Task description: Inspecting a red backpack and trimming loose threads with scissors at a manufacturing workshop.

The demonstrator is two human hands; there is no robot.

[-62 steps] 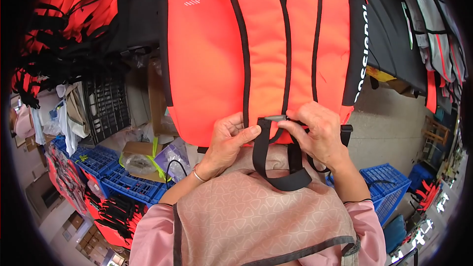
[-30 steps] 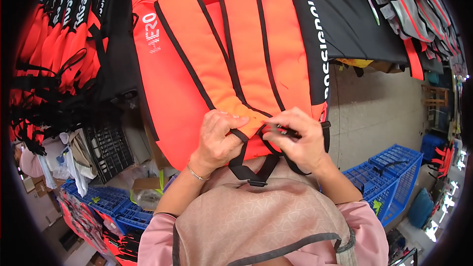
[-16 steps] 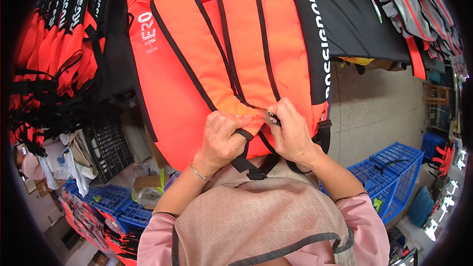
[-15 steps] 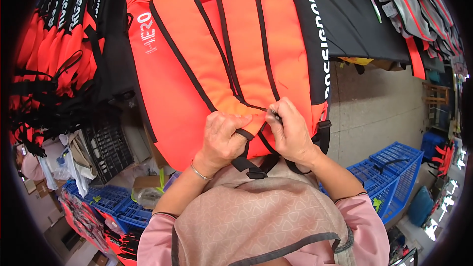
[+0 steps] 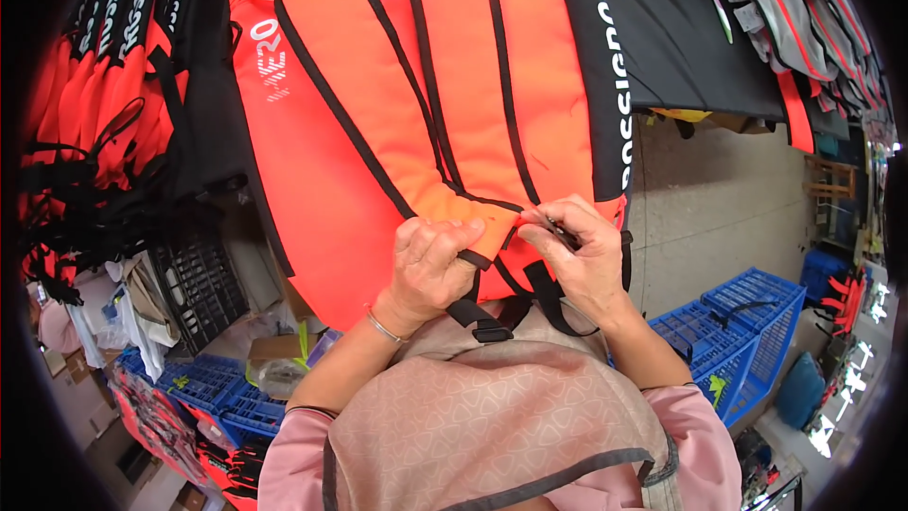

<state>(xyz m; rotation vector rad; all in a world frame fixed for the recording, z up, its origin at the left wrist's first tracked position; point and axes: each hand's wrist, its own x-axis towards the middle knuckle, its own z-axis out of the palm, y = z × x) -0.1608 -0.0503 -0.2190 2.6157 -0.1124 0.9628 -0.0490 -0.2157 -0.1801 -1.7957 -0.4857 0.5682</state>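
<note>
A bright orange-red backpack [image 5: 340,218] lies in front of me with its padded back straps facing up. My left hand [image 5: 430,265] is closed round the lower end of the left shoulder strap [image 5: 388,123], pulling it across the pack. Close beside it, my right hand [image 5: 582,255] is closed on a small dark metal tool that looks like thread snips [image 5: 560,230]. Its fingertips are at the strap's black-edged corner. The other shoulder strap [image 5: 468,66] lies flat. Black webbing with a buckle [image 5: 492,331] hangs below my hands.
A black-covered table [image 5: 662,47] extends to the right, with grey bags [image 5: 804,19] at its far side. More red and black bags [image 5: 104,114] are stacked at left. Blue plastic crates [image 5: 728,331] stand at lower right, and others [image 5: 208,383] at lower left.
The backpack has shifted slightly left. My right hand has turned and opened a little round the snips, its fingertips moving to the strap's corner. My left hand keeps its hold.
</note>
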